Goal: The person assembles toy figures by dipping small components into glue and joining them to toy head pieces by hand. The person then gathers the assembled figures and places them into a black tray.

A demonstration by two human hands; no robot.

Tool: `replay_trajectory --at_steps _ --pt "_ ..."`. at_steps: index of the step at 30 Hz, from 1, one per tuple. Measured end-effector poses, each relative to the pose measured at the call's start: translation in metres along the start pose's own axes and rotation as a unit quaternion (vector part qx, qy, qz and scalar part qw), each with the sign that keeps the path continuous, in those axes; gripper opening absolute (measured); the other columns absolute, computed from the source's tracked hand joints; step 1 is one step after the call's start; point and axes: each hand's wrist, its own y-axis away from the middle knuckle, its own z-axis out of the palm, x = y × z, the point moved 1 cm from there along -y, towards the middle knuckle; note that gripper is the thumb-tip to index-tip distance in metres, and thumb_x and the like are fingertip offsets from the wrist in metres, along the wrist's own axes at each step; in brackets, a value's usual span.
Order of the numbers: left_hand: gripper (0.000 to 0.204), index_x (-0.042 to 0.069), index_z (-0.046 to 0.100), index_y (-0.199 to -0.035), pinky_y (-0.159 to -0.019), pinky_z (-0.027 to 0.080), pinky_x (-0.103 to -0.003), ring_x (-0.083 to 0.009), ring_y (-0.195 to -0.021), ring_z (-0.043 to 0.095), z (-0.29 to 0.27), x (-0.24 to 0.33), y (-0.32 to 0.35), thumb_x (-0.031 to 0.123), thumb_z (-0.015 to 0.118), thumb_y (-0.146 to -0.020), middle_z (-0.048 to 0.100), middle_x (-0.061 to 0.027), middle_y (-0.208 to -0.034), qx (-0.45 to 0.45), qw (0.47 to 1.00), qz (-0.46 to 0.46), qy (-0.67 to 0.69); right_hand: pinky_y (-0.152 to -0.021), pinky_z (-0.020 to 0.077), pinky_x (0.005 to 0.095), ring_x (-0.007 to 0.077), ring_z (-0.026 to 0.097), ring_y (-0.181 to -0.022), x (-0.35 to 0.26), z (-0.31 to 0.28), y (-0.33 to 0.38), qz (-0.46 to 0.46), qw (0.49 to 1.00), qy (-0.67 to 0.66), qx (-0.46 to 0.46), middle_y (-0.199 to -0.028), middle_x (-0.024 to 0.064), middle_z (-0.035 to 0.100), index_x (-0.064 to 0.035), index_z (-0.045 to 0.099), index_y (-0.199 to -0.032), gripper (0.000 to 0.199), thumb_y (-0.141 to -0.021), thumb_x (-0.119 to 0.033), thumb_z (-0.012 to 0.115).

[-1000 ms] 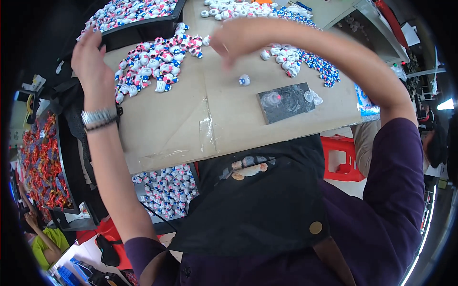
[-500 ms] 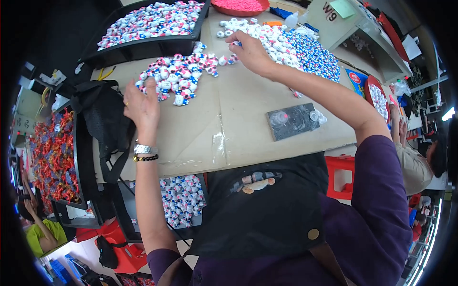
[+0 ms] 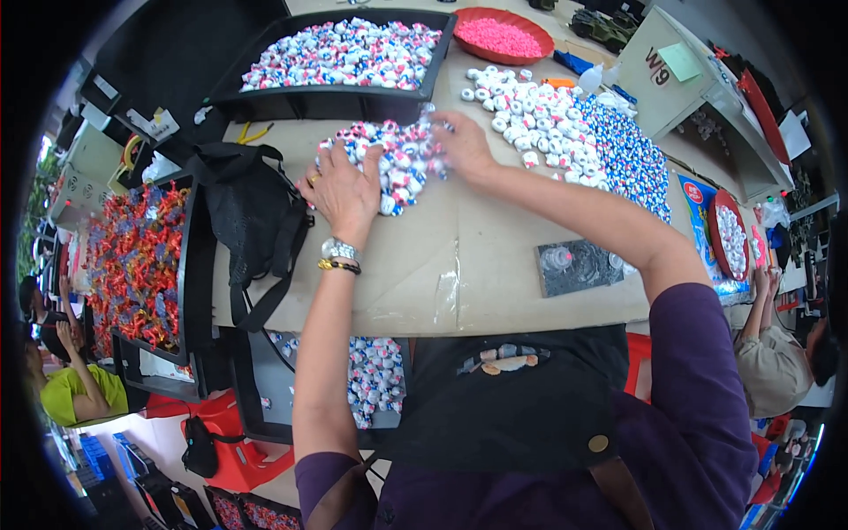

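Observation:
A heap of small white, blue and pink cat-like figurines (image 3: 405, 189) lies on the brown-covered table. My left hand (image 3: 343, 199) rests against the heap's left and near side, its fingers spread over the nearest figurines. At the heap's far right edge is my right hand (image 3: 465, 148), with its fingertips blurred among the pieces. Whether those fingers hold a figurine cannot be made out. To the right of that hand, loose white figurine heads (image 3: 530, 119) are spread out beside a dense patch of small blue-and-white pieces (image 3: 627, 159).
Beyond the heap stands a black tray (image 3: 309, 108) full of figurines, beside a red dish (image 3: 539, 55) of pink bits. A dark grey block (image 3: 565, 276) lies near the front edge. On the left are a black bag (image 3: 243, 199) and a tray (image 3: 199, 265) of red figures.
My right hand has come left toward my left hand, and the loose figurines near it now join the heap. My left hand lies more over the heap's near side. The view has shifted.

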Motion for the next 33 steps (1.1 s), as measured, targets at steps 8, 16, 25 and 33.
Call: replay_trajectory --at_steps 8,16,25,33 --pt "0.055 0.010 0.063 -0.116 -0.093 0.034 -0.053 -0.0431 -0.107 0.051 -0.001 0.028 0.020 0.056 0.055 -0.087 0.060 -0.0179 -0.119 0.068 0.997 -0.026 0.024 -0.096 0.0437 0.0374 0.0311 0.054 -0.110 -0.034 0.026 0.036 -0.029 0.998 0.012 0.058 -0.122 0.0180 0.053 -0.0042 0.064 -0.115 0.032 -0.084 -0.010 0.062" --pt "0.037 0.006 0.070 -0.097 -0.082 0.044 -0.043 -0.0326 -0.088 0.063 0.003 0.038 0.018 0.041 0.062 -0.086 0.068 -0.0146 -0.094 0.139 0.979 -0.052 0.141 -0.083 0.0469 0.0270 0.0147 0.057 -0.095 -0.063 0.040 0.044 0.162 0.932 -0.319 0.053 -0.107 0.0075 0.061 -0.0032 0.062 -0.119 0.033 -0.087 -0.011 0.066" --pt "0.034 0.001 0.073 -0.085 -0.068 0.047 -0.035 -0.0236 -0.075 0.064 0.009 0.051 0.004 0.035 0.069 -0.083 0.070 -0.0115 -0.081 0.160 0.917 -0.148 0.334 -0.071 0.0471 0.0268 0.0104 0.058 -0.080 -0.080 0.036 0.036 0.278 0.836 -0.472 0.039 -0.090 0.0041 0.065 -0.0017 0.067 -0.106 0.025 -0.081 -0.002 0.068" --pt "0.023 0.001 0.072 -0.079 -0.070 0.048 -0.037 -0.0265 -0.073 0.065 0.005 0.053 0.006 0.024 0.069 -0.079 0.069 -0.0123 -0.078 0.166 0.868 -0.211 0.417 -0.075 0.0488 0.0303 0.0176 0.060 -0.090 -0.094 0.036 0.039 0.277 0.842 -0.463 -0.003 -0.100 0.0082 0.064 -0.0055 0.066 -0.105 0.023 -0.082 -0.008 0.069"
